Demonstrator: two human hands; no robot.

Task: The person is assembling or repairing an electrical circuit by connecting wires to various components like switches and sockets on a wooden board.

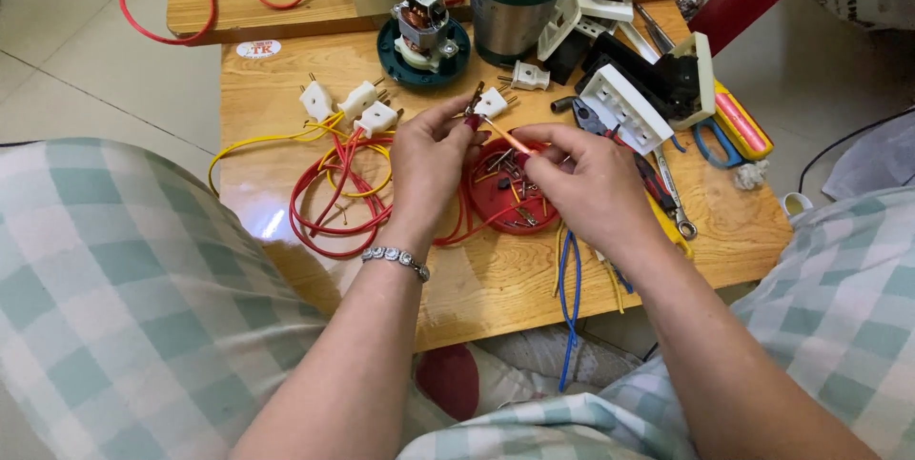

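We're at a low wooden table [477,288], cluttered. Landmark: the red round lid [510,198] holding small screws and metal bits, mid-table.

Around the lid:
- Just left of it, coils of red wire [329,203] tangled with yellow wire [257,141]; three white plugs [357,102] sit at the far end of those wires.
- Beyond it, two more white plugs [510,88], then a bare motor [422,26] on a dark green base, and a steel jar [515,2] with a green rim.
- Right of it, white-and-black housing parts [648,88], pliers [600,126], a spanner [672,198], and a yellow-and-red tool [743,122] at the table edge.
- Near side, blue wires [572,288] hang over the table edge.

Nothing blocks the hands; our right hand covers the lid's right rim.

Our left hand [429,169] and right hand [586,184] meet directly above the lid. Both pinch a short thin orange-red wire piece [502,134], left fingertips at its far end, right fingertips at its near end. It looks straight, slanted between the two grips, glossy, and held clear of the lid. Remaining fingers on both hands are curled loosely.
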